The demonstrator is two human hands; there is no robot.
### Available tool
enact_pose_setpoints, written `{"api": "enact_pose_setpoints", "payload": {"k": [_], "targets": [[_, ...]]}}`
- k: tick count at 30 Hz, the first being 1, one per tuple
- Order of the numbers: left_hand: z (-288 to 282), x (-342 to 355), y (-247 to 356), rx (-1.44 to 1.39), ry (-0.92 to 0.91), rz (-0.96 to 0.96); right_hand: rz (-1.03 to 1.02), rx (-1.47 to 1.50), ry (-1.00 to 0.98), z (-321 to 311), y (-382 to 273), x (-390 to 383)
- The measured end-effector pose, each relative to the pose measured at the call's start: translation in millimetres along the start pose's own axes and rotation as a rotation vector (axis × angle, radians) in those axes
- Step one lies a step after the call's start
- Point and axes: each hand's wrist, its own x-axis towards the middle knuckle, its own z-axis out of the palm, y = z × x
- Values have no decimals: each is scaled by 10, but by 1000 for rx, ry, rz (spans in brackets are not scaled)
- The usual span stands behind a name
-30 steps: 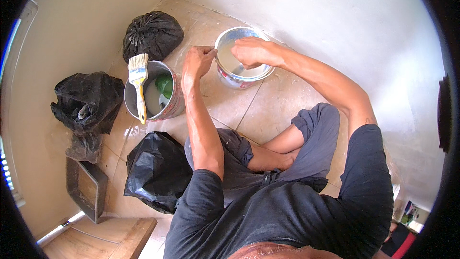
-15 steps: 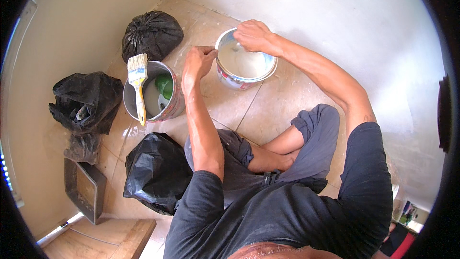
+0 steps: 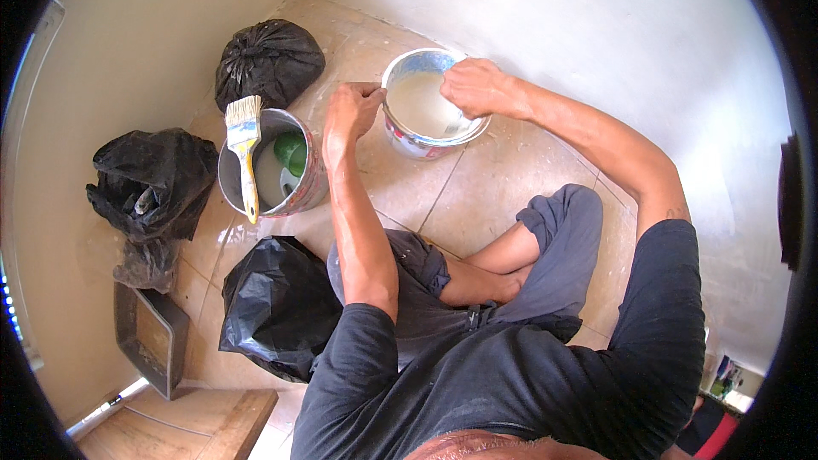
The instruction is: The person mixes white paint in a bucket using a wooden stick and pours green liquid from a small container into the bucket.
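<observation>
On the floor ahead stands a white bucket with a pale creamy liquid inside. My left hand pinches its left rim with thumb and fingers. My right hand is closed over the bucket's right side, holding something partly in the liquid that I cannot make out. To the left is a second, grey bucket with pale liquid and a green object inside. A wide paintbrush with a yellow handle lies across its rim.
Black plastic bags surround the buckets on the tiled floor. A grey tray and a wooden panel are at lower left. White walls meet behind. Small items and a red shape show at lower right.
My right hand has moved round inside the bucket, first up toward the back rim, then down and right to the right side. My left hand stays at the left rim.
</observation>
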Motion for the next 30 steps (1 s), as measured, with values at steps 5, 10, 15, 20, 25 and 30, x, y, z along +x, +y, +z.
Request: {"api": "enact_pose_setpoints", "payload": {"k": [5, 10, 15, 20, 25, 30], "targets": [[-6, -13, -17, -20, 16, 24, -4, -132, 331, 114, 261, 228], [24, 6, -11, -29, -4, 17, -64, -115, 475, 78, 78, 565], [31, 20, -130, -55, -19, -16, -174, -29, 279, -105, -365, 526], [6, -1, 111, -45, -7, 0, -284, 18, 403, 64, -155, -1], [-159, -62, 98, 51, 103, 33, -101, -82, 225, -16, 154, 154], [74, 55, -36, -59, 314, 69, 32, -157, 268, -79, 165, 498]]}}
